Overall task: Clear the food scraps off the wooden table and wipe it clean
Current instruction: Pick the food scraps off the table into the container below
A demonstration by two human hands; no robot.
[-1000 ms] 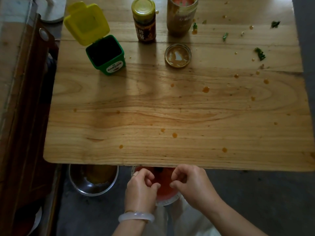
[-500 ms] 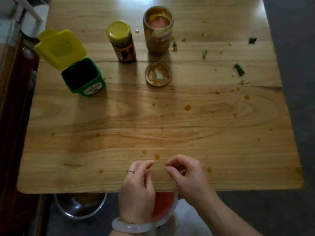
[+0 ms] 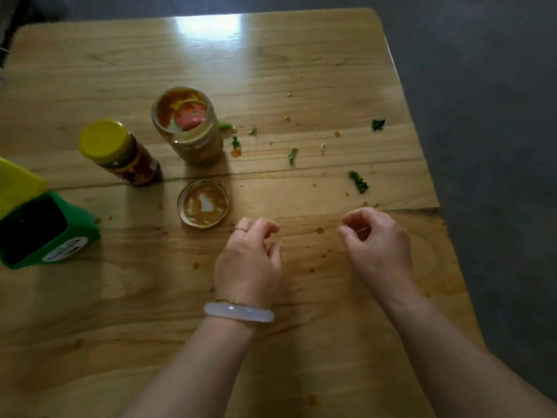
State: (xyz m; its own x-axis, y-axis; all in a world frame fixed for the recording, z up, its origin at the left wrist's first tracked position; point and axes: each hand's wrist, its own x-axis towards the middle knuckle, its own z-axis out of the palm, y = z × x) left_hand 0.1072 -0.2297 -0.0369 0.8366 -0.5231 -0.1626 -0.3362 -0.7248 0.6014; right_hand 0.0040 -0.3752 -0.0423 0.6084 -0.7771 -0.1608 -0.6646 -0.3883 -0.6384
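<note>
Green food scraps (image 3: 358,181) lie scattered over the far right part of the wooden table (image 3: 301,55), the largest leafy piece just beyond the right hand, another dark bit (image 3: 378,124) near the right edge, a thin sliver (image 3: 292,155) towards the middle, and smaller green bits (image 3: 236,142) just beside the open jar. Orange sauce drops (image 3: 320,229) dot the wood around them, one lying between the two hands and others spread towards the near edge. The right hand (image 3: 376,242) hovers over the table close to the largest scrap, its fingers curled inward with thumb and forefinger drawn near each other; whether anything is pinched between them cannot be told. The left hand (image 3: 250,260) hangs over the middle of the table with fingers loosely bent and nothing in it, a ring on one finger and a pale bangle (image 3: 239,312) on the wrist. Just beyond the left hand lies a smeared jar lid (image 3: 203,203), underside up. Behind it stands the open jar (image 3: 188,125), coated with brown paste, and to its left a jar with a yellow cap (image 3: 119,152). At the left edge sits a small green bin (image 3: 51,233) with its yellow lid (image 3: 15,184) flipped open.
</note>
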